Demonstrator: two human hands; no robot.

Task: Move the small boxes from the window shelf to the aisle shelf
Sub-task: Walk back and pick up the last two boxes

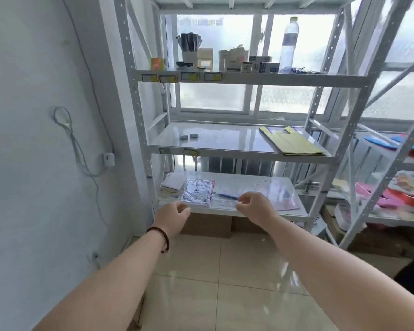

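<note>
A white metal window shelf [249, 78] stands in front of me against the window. On its upper board sit several small boxes [265, 65], a cream box [204, 59], a white carton [233, 62] and a small jar [246, 67]. Two tiny grey boxes [188, 136] lie on the middle board. My left hand [171, 218], with a bead bracelet on the wrist, hangs low in front of the bottom board, fingers loosely curled and holding nothing. My right hand [255, 204] is beside it, fingers also loosely curled and apart, nothing in it.
A water bottle [289, 45], a cup of pens [189, 47] and a yellow-pink roll [157, 63] share the upper board. Yellow bags [292, 143] lie on the middle board, plastic-wrapped papers [197, 192] on the bottom. Another rack [392, 168] with colourful goods stands right. Wall and cable on the left.
</note>
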